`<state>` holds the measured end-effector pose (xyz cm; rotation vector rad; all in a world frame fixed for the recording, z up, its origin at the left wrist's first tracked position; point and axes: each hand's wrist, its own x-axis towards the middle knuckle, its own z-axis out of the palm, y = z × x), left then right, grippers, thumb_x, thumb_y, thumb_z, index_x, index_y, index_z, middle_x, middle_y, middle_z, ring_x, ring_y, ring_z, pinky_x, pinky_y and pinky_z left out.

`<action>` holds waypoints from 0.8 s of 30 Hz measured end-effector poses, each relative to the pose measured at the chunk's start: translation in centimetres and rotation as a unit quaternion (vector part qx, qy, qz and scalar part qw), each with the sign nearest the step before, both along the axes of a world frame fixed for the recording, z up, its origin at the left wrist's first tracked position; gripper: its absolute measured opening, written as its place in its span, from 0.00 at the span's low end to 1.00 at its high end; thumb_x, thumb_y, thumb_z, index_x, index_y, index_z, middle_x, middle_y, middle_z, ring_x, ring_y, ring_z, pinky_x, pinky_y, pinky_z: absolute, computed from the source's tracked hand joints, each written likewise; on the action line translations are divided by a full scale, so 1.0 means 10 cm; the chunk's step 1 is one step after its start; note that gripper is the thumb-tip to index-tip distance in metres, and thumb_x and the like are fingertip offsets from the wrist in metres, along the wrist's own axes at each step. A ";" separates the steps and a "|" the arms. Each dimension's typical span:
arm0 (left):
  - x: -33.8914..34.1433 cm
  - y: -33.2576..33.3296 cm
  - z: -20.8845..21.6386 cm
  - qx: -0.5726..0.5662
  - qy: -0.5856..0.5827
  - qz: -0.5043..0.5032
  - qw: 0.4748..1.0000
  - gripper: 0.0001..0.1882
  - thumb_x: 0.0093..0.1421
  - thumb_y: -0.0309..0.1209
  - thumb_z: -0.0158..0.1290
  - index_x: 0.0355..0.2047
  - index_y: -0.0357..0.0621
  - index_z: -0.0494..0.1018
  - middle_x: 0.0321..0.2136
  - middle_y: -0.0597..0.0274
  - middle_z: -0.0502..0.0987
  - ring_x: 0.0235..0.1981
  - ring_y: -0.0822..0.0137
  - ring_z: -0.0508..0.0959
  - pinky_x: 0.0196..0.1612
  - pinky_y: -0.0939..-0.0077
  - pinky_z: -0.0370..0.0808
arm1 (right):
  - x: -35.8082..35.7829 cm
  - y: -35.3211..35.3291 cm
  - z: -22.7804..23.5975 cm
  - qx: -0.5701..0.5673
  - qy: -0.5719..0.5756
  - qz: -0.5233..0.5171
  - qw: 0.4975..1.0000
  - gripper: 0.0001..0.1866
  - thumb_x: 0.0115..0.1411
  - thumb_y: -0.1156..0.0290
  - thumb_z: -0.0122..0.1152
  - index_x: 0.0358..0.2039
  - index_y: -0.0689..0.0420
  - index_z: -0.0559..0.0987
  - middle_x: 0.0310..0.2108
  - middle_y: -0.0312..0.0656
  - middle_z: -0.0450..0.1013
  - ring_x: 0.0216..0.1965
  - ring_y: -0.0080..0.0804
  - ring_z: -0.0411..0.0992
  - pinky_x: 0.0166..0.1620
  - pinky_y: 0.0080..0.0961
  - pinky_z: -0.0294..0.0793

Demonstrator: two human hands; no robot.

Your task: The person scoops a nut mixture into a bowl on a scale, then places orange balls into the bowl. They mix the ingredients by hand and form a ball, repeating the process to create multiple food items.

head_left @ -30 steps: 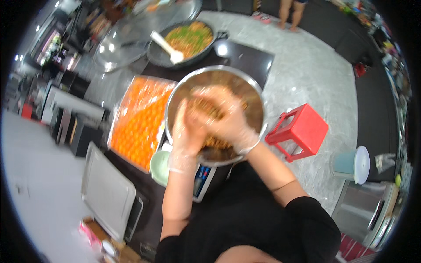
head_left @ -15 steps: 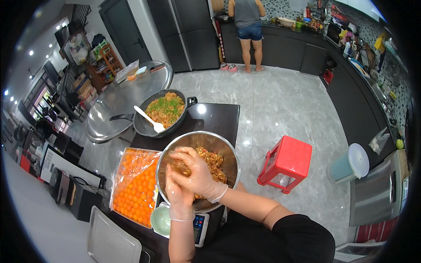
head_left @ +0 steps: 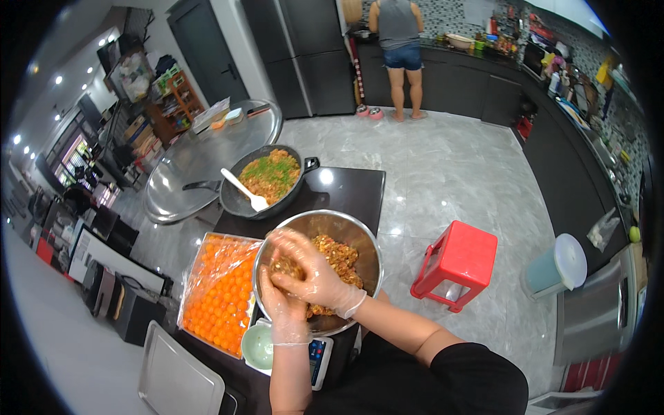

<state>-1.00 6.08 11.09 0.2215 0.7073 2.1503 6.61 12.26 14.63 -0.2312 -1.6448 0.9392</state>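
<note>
Both my hands wear clear plastic gloves over a steel mixing bowl (head_left: 325, 223). A lump of brown, chunky filling (head_left: 285, 267) is pressed between them. My left hand (head_left: 285, 304) cups it from below and the left, fingers curled up. My right hand (head_left: 315, 266) arches over from the right with its fingers wrapped round the top. Part of the lump is hidden by the fingers. More of the same reddish-brown filling (head_left: 339, 261) lies in the bowl's right side, under my right hand.
Left of the bowl is a tray of orange balls (head_left: 220, 311) under plastic film. A pale green bowl (head_left: 258, 347) and a digital scale (head_left: 319, 360) are nearer me. Behind stands a pan (head_left: 266, 181) with a white spoon (head_left: 243, 188). A red stool (head_left: 460, 256) is right; another person (head_left: 400, 55) stands at the far counter.
The view has shifted slightly, moving the scene a little to the right. My right fingers have tilted a bit over the lump, and both hands still enclose it.
</note>
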 end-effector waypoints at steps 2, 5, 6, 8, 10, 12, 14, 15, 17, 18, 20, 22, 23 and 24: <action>-0.05 0.01 -0.04 0.029 -0.004 -0.035 0.999 0.26 0.70 0.47 0.37 0.58 0.42 0.65 0.56 0.55 0.69 0.59 0.59 0.68 0.62 0.59 0.66 | 0.03 -0.02 0.00 -0.023 0.001 0.001 1.000 0.21 0.51 0.73 0.66 0.47 0.61 0.77 0.47 0.48 0.74 0.51 0.42 0.72 0.56 0.34 0.70; 0.12 -0.17 0.24 0.007 -0.018 -0.095 0.995 0.27 0.71 0.48 0.37 0.59 0.41 0.64 0.56 0.53 0.70 0.57 0.58 0.70 0.63 0.60 0.66 | 0.01 0.02 -0.16 -0.107 -0.002 0.055 0.993 0.19 0.49 0.76 0.67 0.44 0.60 0.78 0.47 0.48 0.74 0.51 0.42 0.72 0.56 0.33 0.70; -0.06 -0.18 0.09 0.014 -0.092 -0.149 0.984 0.26 0.71 0.47 0.37 0.59 0.41 0.63 0.55 0.54 0.70 0.57 0.58 0.70 0.63 0.61 0.65 | 0.05 0.11 -0.15 -0.080 -0.010 0.090 0.993 0.17 0.49 0.76 0.67 0.42 0.60 0.79 0.48 0.48 0.74 0.51 0.41 0.72 0.55 0.33 0.70; -0.20 -0.14 0.01 0.001 -0.081 -0.127 0.989 0.25 0.70 0.47 0.39 0.58 0.41 0.65 0.53 0.55 0.71 0.56 0.59 0.71 0.62 0.62 0.66 | 0.10 0.06 -0.05 0.042 -0.069 0.071 0.994 0.17 0.48 0.75 0.68 0.41 0.61 0.79 0.48 0.48 0.73 0.52 0.42 0.72 0.55 0.34 0.70; -0.28 -0.06 -0.51 -0.021 0.090 -0.053 0.994 0.24 0.69 0.48 0.42 0.56 0.44 0.67 0.52 0.60 0.72 0.54 0.64 0.72 0.57 0.68 0.71 | -0.02 -0.10 -0.07 0.108 -0.080 0.034 0.990 0.11 0.49 0.75 0.67 0.34 0.61 0.81 0.39 0.48 0.77 0.44 0.44 0.76 0.49 0.34 0.73; -0.37 -0.01 -0.78 0.047 0.057 -0.085 0.994 0.22 0.69 0.46 0.43 0.54 0.44 0.67 0.51 0.59 0.72 0.54 0.63 0.73 0.58 0.66 0.70 | -0.13 -0.12 -0.22 0.159 -0.117 -0.020 0.980 0.08 0.49 0.75 0.66 0.31 0.60 0.82 0.33 0.46 0.78 0.39 0.44 0.77 0.46 0.35 0.75; -0.40 -0.06 -0.88 0.106 0.028 -0.125 0.986 0.21 0.68 0.44 0.45 0.53 0.43 0.68 0.51 0.58 0.73 0.53 0.63 0.73 0.59 0.65 0.70 | -0.23 -0.13 -0.27 0.150 -0.097 -0.019 0.984 0.04 0.51 0.73 0.64 0.25 0.59 0.81 0.30 0.44 0.78 0.35 0.44 0.76 0.40 0.39 0.75; -0.38 -0.08 -0.89 0.083 0.013 -0.095 0.992 0.20 0.68 0.44 0.45 0.54 0.45 0.68 0.51 0.59 0.73 0.52 0.64 0.73 0.57 0.67 0.71 | -0.23 -0.12 -0.29 0.141 -0.106 0.010 0.984 0.04 0.51 0.73 0.64 0.26 0.60 0.81 0.32 0.45 0.78 0.36 0.44 0.76 0.42 0.39 0.75; -0.21 -0.09 -0.41 0.036 -0.022 -0.050 0.998 0.20 0.69 0.45 0.45 0.55 0.48 0.68 0.51 0.62 0.73 0.52 0.67 0.74 0.55 0.71 0.74 | -0.24 -0.03 -0.29 0.105 -0.087 0.061 0.989 0.06 0.52 0.73 0.64 0.30 0.60 0.81 0.38 0.47 0.77 0.42 0.43 0.75 0.47 0.36 0.74; -0.16 -0.15 -0.09 -0.034 -0.052 0.001 0.998 0.20 0.67 0.43 0.47 0.53 0.44 0.69 0.50 0.56 0.74 0.50 0.58 0.76 0.55 0.56 0.74 | -0.23 0.00 -0.27 0.075 -0.057 0.091 0.991 0.08 0.53 0.73 0.64 0.34 0.60 0.82 0.42 0.47 0.77 0.46 0.41 0.75 0.52 0.34 0.72; -0.39 -0.43 0.10 -0.074 -0.112 -0.076 0.988 0.22 0.66 0.42 0.49 0.56 0.44 0.67 0.51 0.55 0.74 0.52 0.55 0.75 0.55 0.51 0.74 | -0.14 0.08 -0.21 -0.127 0.006 0.167 0.978 0.10 0.59 0.73 0.59 0.40 0.61 0.81 0.48 0.44 0.75 0.52 0.37 0.72 0.59 0.29 0.66; -0.59 -0.87 0.12 -0.066 -0.023 -0.079 0.994 0.23 0.66 0.42 0.50 0.57 0.44 0.67 0.50 0.54 0.74 0.52 0.54 0.75 0.54 0.49 0.74 | 0.07 0.16 -0.09 -0.187 -0.010 0.122 0.975 0.11 0.65 0.72 0.54 0.42 0.62 0.81 0.47 0.41 0.76 0.52 0.32 0.71 0.61 0.27 0.63; -0.66 -1.04 0.17 -0.063 0.026 -0.085 0.994 0.23 0.66 0.41 0.50 0.57 0.45 0.67 0.50 0.53 0.74 0.52 0.54 0.75 0.53 0.48 0.75 | 0.18 0.24 -0.14 -0.193 -0.034 0.112 0.974 0.12 0.66 0.70 0.53 0.43 0.63 0.80 0.47 0.40 0.76 0.52 0.30 0.71 0.60 0.26 0.63; -0.61 -1.19 0.29 -0.139 0.102 -0.027 0.985 0.21 0.64 0.37 0.53 0.56 0.45 0.68 0.49 0.53 0.75 0.49 0.55 0.76 0.54 0.50 0.74 | 0.28 0.30 -0.23 -0.200 -0.058 0.098 0.973 0.13 0.68 0.68 0.52 0.43 0.64 0.80 0.47 0.40 0.76 0.51 0.28 0.71 0.59 0.25 0.64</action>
